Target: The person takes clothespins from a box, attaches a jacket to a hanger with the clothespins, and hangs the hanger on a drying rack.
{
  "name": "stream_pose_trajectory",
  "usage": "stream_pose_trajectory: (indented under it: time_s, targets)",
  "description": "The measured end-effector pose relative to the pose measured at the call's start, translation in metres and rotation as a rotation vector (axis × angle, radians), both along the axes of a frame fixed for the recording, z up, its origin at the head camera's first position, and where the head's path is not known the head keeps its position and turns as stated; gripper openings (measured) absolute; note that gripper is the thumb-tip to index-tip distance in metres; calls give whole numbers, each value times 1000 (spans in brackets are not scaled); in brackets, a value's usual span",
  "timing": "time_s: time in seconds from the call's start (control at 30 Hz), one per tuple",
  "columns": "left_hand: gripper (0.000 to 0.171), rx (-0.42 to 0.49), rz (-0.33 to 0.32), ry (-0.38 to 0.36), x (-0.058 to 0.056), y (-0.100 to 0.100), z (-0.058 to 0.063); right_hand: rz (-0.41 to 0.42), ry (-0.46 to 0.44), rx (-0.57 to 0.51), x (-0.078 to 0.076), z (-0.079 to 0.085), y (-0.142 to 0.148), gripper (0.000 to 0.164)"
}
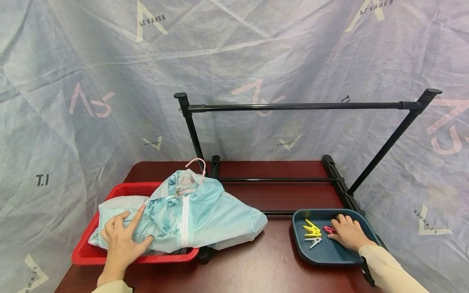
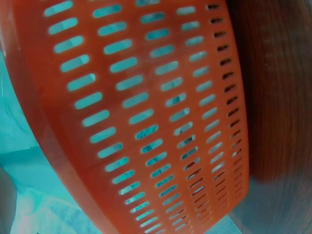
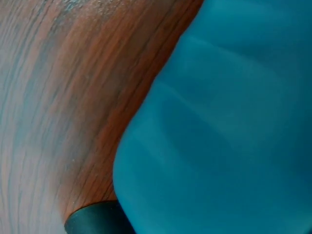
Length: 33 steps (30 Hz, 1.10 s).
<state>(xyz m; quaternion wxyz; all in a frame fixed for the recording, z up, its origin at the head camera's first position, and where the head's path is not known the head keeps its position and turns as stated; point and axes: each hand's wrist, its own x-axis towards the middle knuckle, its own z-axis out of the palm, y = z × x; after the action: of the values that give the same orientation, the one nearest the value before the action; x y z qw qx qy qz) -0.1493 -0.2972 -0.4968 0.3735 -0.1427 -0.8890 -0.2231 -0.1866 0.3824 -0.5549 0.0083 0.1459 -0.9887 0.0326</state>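
A light-blue hooded jacket [image 1: 205,219] with a white zipper lies across a red basket [image 1: 78,254]; a pink hanger [image 1: 202,162] pokes out at its neck. My left hand [image 1: 122,240] rests on the jacket's left part, its fingers and thumb spread. In the left wrist view, pale blue fabric [image 2: 19,131] appears behind the basket's slotted wall [image 2: 97,151]. Inside a dark blue tray [image 1: 311,257], my right hand [image 1: 349,234] reaches down beside a pink clothespin [image 1: 327,229], which sits between thumb and forefinger. Some of its fingertips are hidden.
Yellow clothespins [image 1: 311,230] and a white clothespin [image 1: 314,241] lie in the tray's left half. Behind stands a black rack with a high crossbar [image 1: 293,107]; its base bars [image 1: 278,179] lie on the brown table [image 1: 253,268]. Printed grey sheeting [image 1: 234,53] hangs around.
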Motion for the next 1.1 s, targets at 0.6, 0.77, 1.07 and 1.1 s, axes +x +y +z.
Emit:
stream_pose_trajectory:
  time_s: [0.6,0.77,1.07,1.1]
  targets:
    - [82,0,1,-4,1,0,-1,19,48,36,4,3,5,29]
    - [82,0,1,-7,1,0,-2,19,38,48,3,4,4,30]
    - [81,-5,9,-14,2,0,-2,17,36,56,5,7,4,29]
    - [81,-4,9,-15,2,0,-2,15,37,57,4,7,4,28]
